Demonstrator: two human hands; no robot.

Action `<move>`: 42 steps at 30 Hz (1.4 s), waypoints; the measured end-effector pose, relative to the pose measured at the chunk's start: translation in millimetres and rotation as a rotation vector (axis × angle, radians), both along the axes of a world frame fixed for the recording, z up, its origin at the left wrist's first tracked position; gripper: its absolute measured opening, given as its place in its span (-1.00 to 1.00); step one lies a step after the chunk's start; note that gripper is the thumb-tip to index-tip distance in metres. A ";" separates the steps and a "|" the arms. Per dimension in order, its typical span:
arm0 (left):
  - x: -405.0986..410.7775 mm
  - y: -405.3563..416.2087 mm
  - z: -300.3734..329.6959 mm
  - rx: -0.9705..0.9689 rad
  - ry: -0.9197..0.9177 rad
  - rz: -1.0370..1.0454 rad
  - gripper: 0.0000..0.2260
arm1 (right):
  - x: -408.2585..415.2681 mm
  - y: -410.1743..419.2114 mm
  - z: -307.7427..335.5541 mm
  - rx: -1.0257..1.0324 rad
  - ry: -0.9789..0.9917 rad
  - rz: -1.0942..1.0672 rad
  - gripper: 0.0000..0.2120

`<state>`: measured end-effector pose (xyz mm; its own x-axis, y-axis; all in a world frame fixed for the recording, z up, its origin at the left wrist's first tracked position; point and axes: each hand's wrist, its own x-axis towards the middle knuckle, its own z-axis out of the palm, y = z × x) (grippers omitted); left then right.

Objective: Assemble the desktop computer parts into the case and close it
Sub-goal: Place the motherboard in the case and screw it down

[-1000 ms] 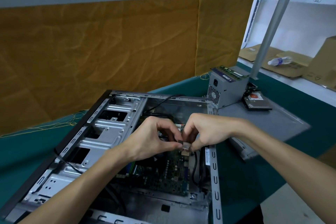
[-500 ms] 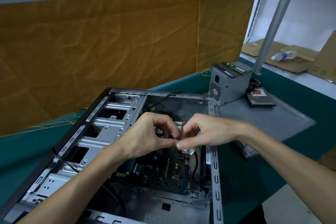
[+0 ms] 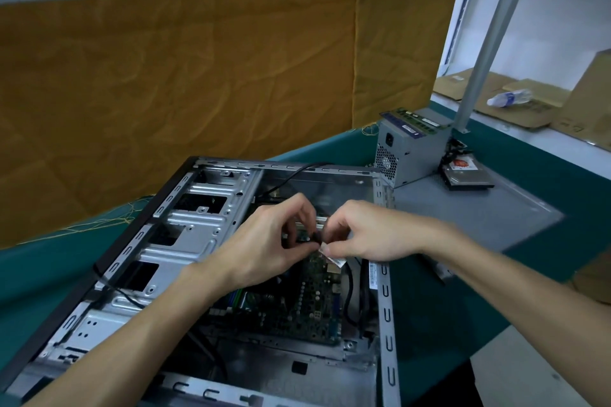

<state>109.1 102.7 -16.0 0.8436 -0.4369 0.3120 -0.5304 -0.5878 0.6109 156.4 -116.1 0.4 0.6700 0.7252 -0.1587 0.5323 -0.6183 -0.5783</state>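
The open computer case lies on its side on the green table, with the green motherboard inside it. Both hands hover over the board's upper part. My right hand pinches a small flat square chip by its edge, and it hangs just below the fingers. My left hand meets it from the left, thumb and fingertips closed on the chip's near corner. What lies under the hands is hidden.
The silver drive cage fills the case's left side. A grey power supply with memory sticks on top stands behind the case. Beside it, a hard drive lies on the grey side panel. Cardboard and a bottle are on the shelf.
Both hands stay together over the board. The chip has turned in the fingers and now hangs lower under my right hand. The view has shifted a little.
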 end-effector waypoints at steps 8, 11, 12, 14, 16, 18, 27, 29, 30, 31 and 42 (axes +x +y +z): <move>4.3 -21.0 -13.7 0.329 -0.360 -0.069 -0.73 | -8.6 -11.2 -6.0 -0.193 -0.213 -0.003 -0.56; 6.8 -24.9 -14.0 0.352 -0.454 -0.072 -0.77 | -3.8 -14.6 -1.6 -0.155 -0.146 0.020 -0.46; 7.1 -25.1 -14.9 0.358 -0.467 -0.071 -0.77 | -1.0 -16.5 -0.2 -0.148 -0.121 0.027 -0.47; 7.5 -25.1 -16.8 0.355 -0.439 -0.069 -0.73 | 3.2 -20.3 1.4 -0.130 -0.096 0.027 -0.56; 6.1 -24.2 -18.4 0.344 -0.346 -0.083 -0.67 | 5.3 -23.8 1.4 -0.034 -0.130 -0.060 -0.69; 4.8 -22.1 -21.5 0.342 -0.267 -0.101 -0.72 | 9.5 -27.8 1.3 0.149 -0.187 -0.221 -0.74; -0.2 -31.6 -34.9 0.699 -0.029 -0.217 -0.61 | 30.0 -17.7 -24.0 0.169 -0.354 -0.357 -0.70; -2.8 -34.8 -38.2 0.763 0.043 -0.257 -0.61 | 29.2 -16.0 -32.5 0.193 -0.393 -0.396 -0.68; -4.3 -36.0 -39.9 0.784 0.069 -0.264 -0.66 | 29.7 -16.4 -35.9 0.214 -0.392 -0.413 -0.67; -5.4 -36.5 -41.2 0.796 0.095 -0.257 -0.70 | 30.3 -17.5 -38.6 0.227 -0.387 -0.421 -0.66; -4.0 -45.3 -32.2 0.493 0.397 0.042 -0.74 | 32.1 -15.9 -45.7 0.231 -0.419 -0.424 -0.63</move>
<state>105.1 57.4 -48.1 0.8734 -0.4130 -0.2580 -0.2890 -0.8660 0.4080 188.6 -131.9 -45.3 0.8777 0.3672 0.3080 0.4784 -0.7093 -0.5176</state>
